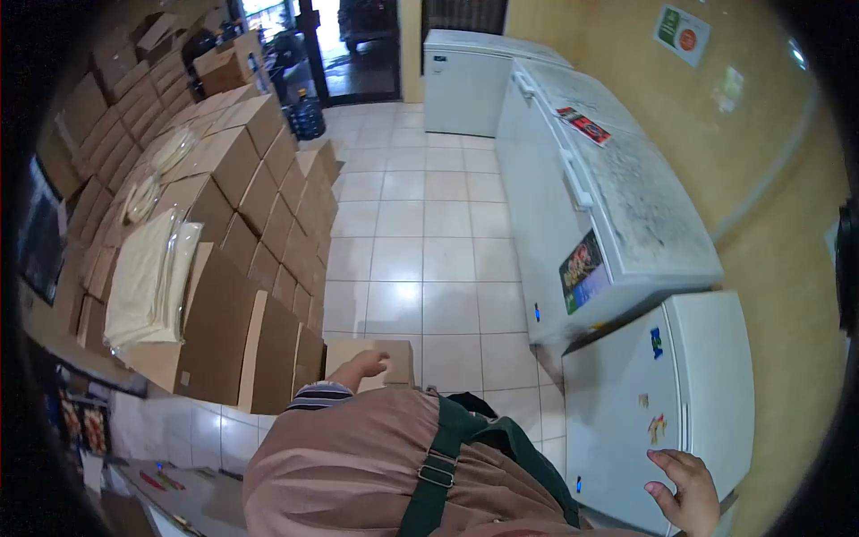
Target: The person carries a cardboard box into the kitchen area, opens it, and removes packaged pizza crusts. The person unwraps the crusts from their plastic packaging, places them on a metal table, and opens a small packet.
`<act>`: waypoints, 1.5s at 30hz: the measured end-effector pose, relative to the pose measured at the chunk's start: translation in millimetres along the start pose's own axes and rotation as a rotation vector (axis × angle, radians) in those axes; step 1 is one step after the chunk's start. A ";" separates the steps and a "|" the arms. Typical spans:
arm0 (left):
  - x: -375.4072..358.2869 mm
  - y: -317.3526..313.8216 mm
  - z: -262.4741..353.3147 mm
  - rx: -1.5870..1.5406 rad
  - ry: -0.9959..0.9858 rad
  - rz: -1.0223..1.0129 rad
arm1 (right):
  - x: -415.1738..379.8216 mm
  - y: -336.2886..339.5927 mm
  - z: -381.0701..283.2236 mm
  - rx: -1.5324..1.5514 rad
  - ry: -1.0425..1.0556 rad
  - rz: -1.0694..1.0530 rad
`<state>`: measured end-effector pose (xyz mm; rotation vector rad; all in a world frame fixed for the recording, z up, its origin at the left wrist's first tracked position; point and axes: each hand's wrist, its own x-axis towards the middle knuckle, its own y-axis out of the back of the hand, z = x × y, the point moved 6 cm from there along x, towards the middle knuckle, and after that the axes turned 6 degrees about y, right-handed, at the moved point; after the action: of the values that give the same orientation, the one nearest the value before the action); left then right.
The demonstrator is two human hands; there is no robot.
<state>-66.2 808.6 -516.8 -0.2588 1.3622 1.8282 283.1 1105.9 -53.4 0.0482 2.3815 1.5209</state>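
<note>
My left hand (362,365) is over the top of a cardboard box (398,361) on the floor at the lower middle, fingers pointing right and close together; whether it grips anything is too small to tell. At the lower right, my right hand (687,490) is held in front of a small white fridge (617,403), fingers apart and nothing in it. Left of my left hand stand open cardboard boxes (219,313). Folded cream-coloured sheets in clear plastic (148,277) lie on top of the boxes.
Stacked closed boxes (215,161) line the left side. Along the right wall stand a long white chest freezer (626,170) and another freezer (465,80). A tiled floor aisle (403,224) runs between them to a glass door (358,54). A blue water bottle (309,116) is near the door.
</note>
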 end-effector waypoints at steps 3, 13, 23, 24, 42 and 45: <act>-3.9 23.5 65.5 -0.070 -0.053 -0.025 | 40.8 18.7 36.0 0.050 0.099 -0.027; 97.4 -84.5 -58.6 -0.398 0.264 -0.029 | 207.3 59.6 171.7 0.213 0.408 0.012; 133.7 9.7 70.1 -0.334 0.333 0.279 | 487.2 -83.6 113.1 0.579 0.717 -0.651; 141.5 21.8 77.4 -0.285 0.252 0.358 | 508.1 -104.6 93.7 0.670 0.716 -0.789; 123.4 246.0 -102.5 -0.569 1.358 0.992 | 902.8 -298.7 263.5 -0.090 1.150 -0.384; 149.1 350.9 -100.2 -0.506 1.278 1.231 | 988.3 -308.6 221.4 -0.181 1.218 -0.426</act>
<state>-439.9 767.0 -398.5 -1.2225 2.0727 3.3145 -551.1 1359.2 -654.1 -1.7412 2.6491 1.7604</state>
